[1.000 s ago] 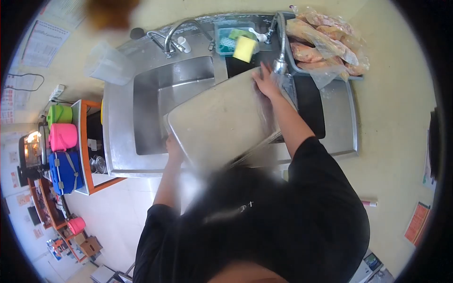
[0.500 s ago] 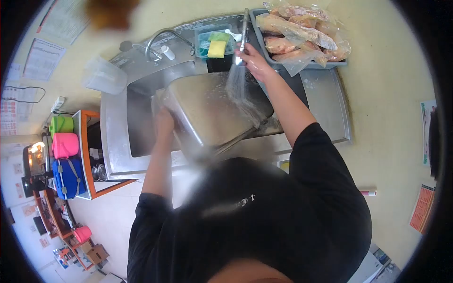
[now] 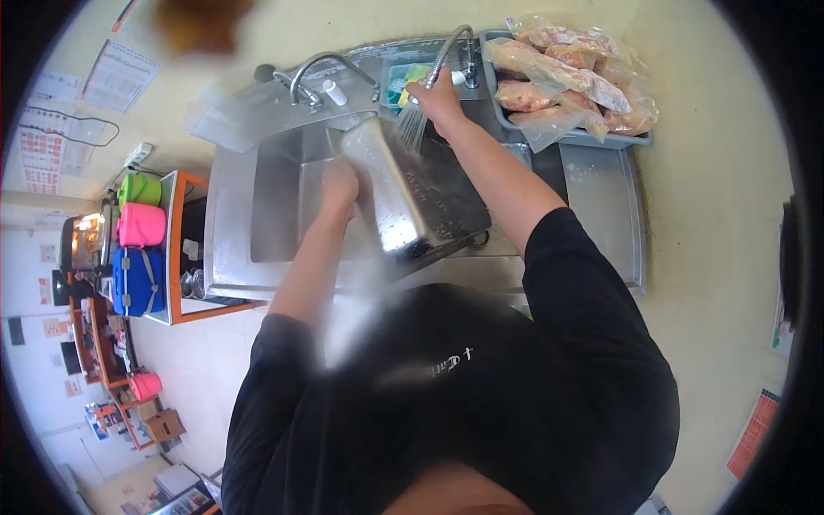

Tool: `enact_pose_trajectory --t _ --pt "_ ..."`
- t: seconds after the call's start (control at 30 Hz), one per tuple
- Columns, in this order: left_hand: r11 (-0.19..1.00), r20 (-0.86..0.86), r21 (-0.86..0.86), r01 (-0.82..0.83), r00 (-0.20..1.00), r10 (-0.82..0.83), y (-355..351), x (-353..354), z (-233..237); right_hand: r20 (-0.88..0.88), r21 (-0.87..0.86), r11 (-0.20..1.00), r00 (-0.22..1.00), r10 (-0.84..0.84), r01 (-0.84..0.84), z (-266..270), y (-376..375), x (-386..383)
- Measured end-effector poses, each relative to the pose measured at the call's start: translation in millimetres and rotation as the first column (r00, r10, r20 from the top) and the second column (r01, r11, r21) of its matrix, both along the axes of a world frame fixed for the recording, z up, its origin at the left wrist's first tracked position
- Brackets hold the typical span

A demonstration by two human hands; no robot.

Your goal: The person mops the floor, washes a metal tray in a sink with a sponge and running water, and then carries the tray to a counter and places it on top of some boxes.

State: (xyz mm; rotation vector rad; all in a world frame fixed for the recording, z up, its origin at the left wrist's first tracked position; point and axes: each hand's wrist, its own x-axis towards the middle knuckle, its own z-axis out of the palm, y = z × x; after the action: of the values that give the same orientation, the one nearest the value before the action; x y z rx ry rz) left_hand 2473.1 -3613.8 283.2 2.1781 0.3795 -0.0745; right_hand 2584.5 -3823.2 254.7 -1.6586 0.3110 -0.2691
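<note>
tray (image 3: 412, 202): I saw it tipped up on its edge over the sink (image 3: 275, 206). I think that let the water run off into the sink.
right hand (image 3: 436, 96): its fingers were closed round the spray hose (image 3: 448, 45), pointing water down at the tray.
left hand (image 3: 339, 184): it held the tray's edge to keep it up. It was blurry, so I could not tell each finger.
bags of meat (image 3: 566, 73): they lay off to the side, apart from the tray.

The right hand (image 3: 439, 101) hides the sprayer's (image 3: 450, 43) head; the left hand's (image 3: 340, 184) grip is blurred.
</note>
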Motion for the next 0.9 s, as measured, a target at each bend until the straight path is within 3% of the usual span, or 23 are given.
enact_pose_trajectory --t 0.07,0.13,0.23,0.4,0.53,0.6,0.67,0.73,0.8,0.9 --pt "0.993 0.032 -0.078 -0.094 0.995 0.096 -19 7 -6 0.004 -0.006 1.000 1.000 -0.020 0.020 1 4 9" --pt "0.992 0.049 -0.090 -0.087 0.995 0.092 -29 11 -6 0.023 -0.006 1.000 1.000 -0.021 0.022 8 5 10" --pt "0.985 0.076 -0.160 -0.058 0.995 0.071 -30 29 -36 0.055 0.166 0.985 0.997 0.048 -0.057 9 6 15" --pt "0.963 0.168 -0.265 0.040 0.986 0.005 -45 43 -46 -0.005 -0.022 1.000 1.000 0.005 -0.005 27 9 17" --pt "0.966 0.133 -0.260 -0.011 0.990 0.047 -55 39 -26 0.057 -0.075 0.997 0.998 -0.017 0.022 20 6 15" --pt "0.954 0.102 -0.300 -0.015 0.994 0.047 -49 41 -25 0.069 0.040 0.999 0.998 0.013 -0.016 6 -4 13" --pt "0.973 0.119 -0.225 0.057 0.992 -0.031 -34 51 -41 0.085 0.116 0.992 0.996 0.042 -0.051 1 -10 4" --pt "0.959 0.116 -0.284 0.018 0.993 0.016 -32 44 -35 0.105 0.158 0.984 0.993 0.061 -0.077 13 -15 -13" --pt "0.874 0.083 -0.469 -0.123 0.980 0.183 -50 20 2 0.091 0.127 0.989 0.994 0.066 -0.078 19 -15 -13" --pt "0.897 0.170 -0.420 -0.136 0.959 0.225 -62 18 -8 0.056 0.118 0.990 0.996 0.076 -0.082 28 -15 -16"
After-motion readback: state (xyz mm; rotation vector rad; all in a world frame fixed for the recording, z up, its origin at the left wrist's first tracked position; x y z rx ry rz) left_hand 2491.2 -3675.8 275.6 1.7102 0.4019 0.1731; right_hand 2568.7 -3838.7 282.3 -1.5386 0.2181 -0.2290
